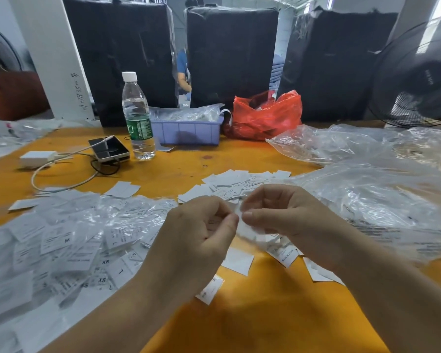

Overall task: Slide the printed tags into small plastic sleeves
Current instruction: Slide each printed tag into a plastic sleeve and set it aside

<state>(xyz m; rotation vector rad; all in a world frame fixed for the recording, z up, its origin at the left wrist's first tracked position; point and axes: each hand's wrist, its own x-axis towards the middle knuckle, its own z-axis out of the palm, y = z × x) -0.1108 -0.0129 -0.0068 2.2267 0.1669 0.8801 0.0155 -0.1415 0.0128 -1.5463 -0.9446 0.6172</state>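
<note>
**Both hands pinching a sleeve and tag mid-air over the counter**

A small clear plastic sleeve with a white printed tag (247,229) sits between the two hands, just above the orange counter (252,314), blurred. The left hand (201,233) has its fingers curled, thumb and forefinger pinching the sleeve's left edge. The right hand (283,215) is curled too, thumb pinching the right side. Whether the tag is fully inside, half in, or only against the mouth cannot be told.

Outward: a loose pile of white printed tags (242,186) lies just beyond the hands. A heap of already sleeved tags with size letters (69,245) spreads to the left. Crumpled clear plastic bags (367,200) lie to the right.

Risks, judged: the tag corner could catch on the sleeve mouth and crease if pushed skewed. The thin film could stick shut, so the tag slides outside one layer. A light pinch could drop the piece into the loose tags below and mix it in.

Hard to see: print on the held tag is unreadable, fingertips hide the sleeve opening, and forearms cover the tags beneath. Contents of the lilac plastic tray (189,132) and the red plastic bag (265,115) at the back are unclear.
</note>
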